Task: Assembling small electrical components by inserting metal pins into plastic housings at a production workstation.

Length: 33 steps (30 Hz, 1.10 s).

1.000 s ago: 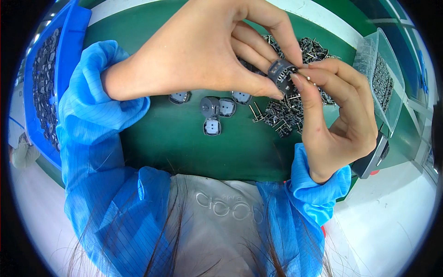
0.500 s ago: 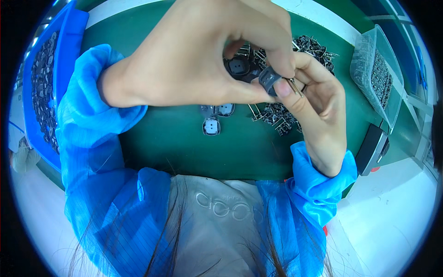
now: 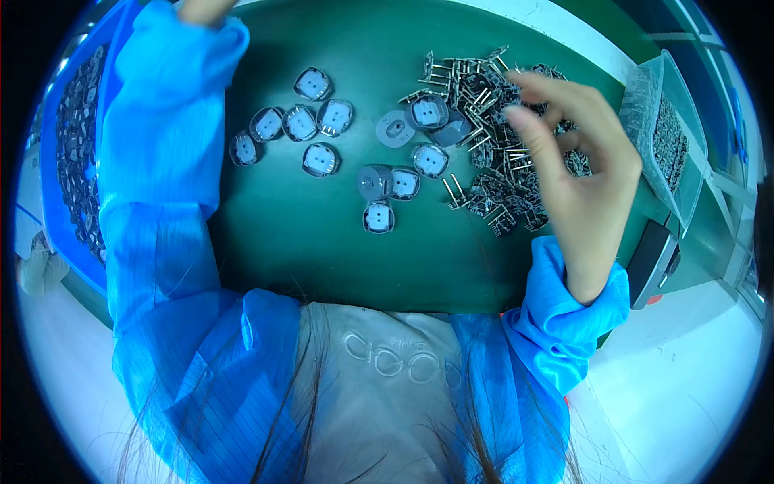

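Observation:
Over the heap of small black parts with metal pins hovers my right hand. Its thumb and index finger are apart, with nothing visible between them; the other fingers curl loosely. Only the wrist of my left hand shows at the top edge on the left, so its fingers and anything in them are hidden. Several small rounded dark housings with pale insides lie on the green table, among them one housing in the middle. Two grey round pieces, a flat cap and a cap nearer me, lie beside the heap.
At the far left stands a blue bin full of small dark pieces. A clear plastic tub with more small parts sits on the right. A black box-like device lies at the table's right edge.
My hands were together around a small dark grey piece with pins showing. They have since parted: the left went up and left out of view, while the right opened over the heap.

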Tool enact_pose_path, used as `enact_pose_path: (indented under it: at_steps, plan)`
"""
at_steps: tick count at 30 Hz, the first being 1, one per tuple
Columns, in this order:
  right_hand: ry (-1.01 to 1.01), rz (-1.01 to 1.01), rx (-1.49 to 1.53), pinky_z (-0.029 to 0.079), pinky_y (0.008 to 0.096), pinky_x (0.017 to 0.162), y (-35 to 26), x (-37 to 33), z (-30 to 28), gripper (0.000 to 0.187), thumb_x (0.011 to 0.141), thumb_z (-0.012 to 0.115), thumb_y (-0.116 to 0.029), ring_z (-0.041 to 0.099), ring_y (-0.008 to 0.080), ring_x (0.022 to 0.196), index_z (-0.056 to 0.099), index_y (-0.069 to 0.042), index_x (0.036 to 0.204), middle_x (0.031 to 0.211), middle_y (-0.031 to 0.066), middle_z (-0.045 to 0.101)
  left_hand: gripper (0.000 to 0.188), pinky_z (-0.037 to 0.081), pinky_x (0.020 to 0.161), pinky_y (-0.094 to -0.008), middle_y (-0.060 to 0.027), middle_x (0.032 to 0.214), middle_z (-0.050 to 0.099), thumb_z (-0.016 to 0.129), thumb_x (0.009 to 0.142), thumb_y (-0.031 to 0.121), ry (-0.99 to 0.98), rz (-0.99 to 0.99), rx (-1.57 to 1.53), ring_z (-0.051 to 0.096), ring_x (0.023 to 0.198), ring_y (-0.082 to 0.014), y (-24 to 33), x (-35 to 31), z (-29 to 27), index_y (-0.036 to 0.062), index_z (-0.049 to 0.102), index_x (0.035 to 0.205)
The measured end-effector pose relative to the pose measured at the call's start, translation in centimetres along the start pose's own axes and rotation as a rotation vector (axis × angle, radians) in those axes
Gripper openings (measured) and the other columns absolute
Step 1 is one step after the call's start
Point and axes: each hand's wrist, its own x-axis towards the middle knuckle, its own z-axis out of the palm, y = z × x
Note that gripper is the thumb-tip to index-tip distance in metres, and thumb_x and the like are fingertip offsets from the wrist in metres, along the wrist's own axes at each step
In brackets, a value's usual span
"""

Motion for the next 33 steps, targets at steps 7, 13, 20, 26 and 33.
enact_pose_path:
  at_steps: [7, 13, 20, 26, 33]
  plan:
    - [0.036, -0.153, -0.250, 0.050, 0.0319, 0.067, 0.6, -0.3, 1.8, 0.019, 0.077, 0.077, -0.001, 0.061, 0.0195, 0.074, 0.073, -0.001, 0.095, 0.092, 0.0067, 0.064, 0.039, 0.052, 0.091, -0.0339, -0.0177, 0.104, 0.069, 0.074, 0.082, 0.009, 0.177, 0.182, 0.338, 0.067, 0.100, -0.0299, -4.9, 0.6, 2.7, 0.0014, 0.062, 0.118]
    - [0.113, -0.173, -0.255, 0.051, 0.0326, 0.067, 0.8, -0.3, 0.9, 0.011, 0.076, 0.076, 0.001, 0.063, 0.0190, 0.074, 0.071, -0.001, 0.085, 0.091, 0.0062, 0.066, 0.033, 0.056, 0.070, -0.0306, -0.0125, 0.088, 0.065, 0.080, 0.075, 0.014, -0.989, -0.077, -0.322, 0.067, 0.081, -0.0251, 5.3, -0.5, -2.1, 0.0009, 0.063, 0.100]
    - [0.136, 0.093, 0.055, 0.055, 0.0228, 0.071, 0.1, -0.7, -0.5, 0.009, 0.088, 0.072, 0.000, 0.070, 0.0142, 0.082, 0.073, 0.003, 0.096, 0.103, 0.0098, 0.072, 0.038, 0.047, 0.067, -0.0432, -0.0164, 0.078, 0.063, 0.083, 0.065, 0.013, -0.469, 0.030, 0.086, 0.063, 0.075, -0.0373, 8.4, -5.4, 2.0, 0.0004, 0.053, 0.085]
    - [0.091, 0.274, 0.316, 0.056, 0.0259, 0.078, -0.1, -0.9, -0.8, 0.012, 0.091, 0.066, 0.004, 0.071, 0.0177, 0.089, 0.066, 0.007, 0.103, 0.109, 0.0136, 0.070, 0.035, 0.049, 0.068, -0.0386, -0.0102, 0.082, 0.062, 0.075, 0.070, 0.002, -0.517, -0.032, 0.069, 0.064, 0.080, -0.0267, 8.2, -3.3, -0.4, 0.0058, 0.064, 0.103]
    - [0.064, 0.244, 0.536, 0.054, 0.0260, 0.085, -0.6, -1.0, -1.3, 0.018, 0.088, 0.068, 0.005, 0.066, 0.0174, 0.098, 0.064, 0.002, 0.106, 0.111, 0.0158, 0.068, 0.020, 0.063, 0.077, -0.0276, -0.0075, 0.092, 0.068, 0.076, 0.078, -0.003, -0.618, -0.207, -0.675, 0.070, 0.085, -0.0156, 9.6, -1.5, -1.5, 0.0017, 0.061, 0.090]
